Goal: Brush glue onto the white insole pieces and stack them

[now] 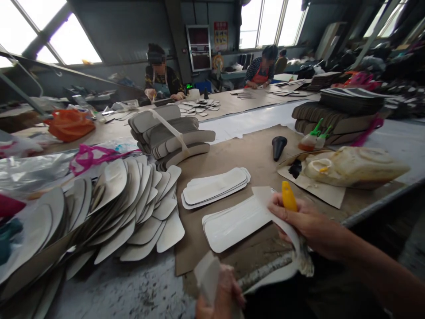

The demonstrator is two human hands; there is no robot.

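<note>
My right hand (307,221) is closed round a brush with a yellow handle (289,196), its pale bristles (304,261) pointing down. The same hand pinches a white flexible strip (263,200). Low in the view, my left hand (224,290) is closed on the pale end of a strip (207,274); a white curved length (277,277) shows between the hands, and I cannot tell whether it is all one piece. Just beyond them lies a fanned stack of white round-ended pieces (232,223), its top looking wet. A smaller stack (217,185) sits behind it.
Many loose white pieces (133,208) heap up at left. Tied grey bundles (172,133) stand behind them. At right are a stained plastic jug (365,166) on its side, small green-tipped bottles (314,138) and a black cone (279,147). Two people (162,79) work across the table.
</note>
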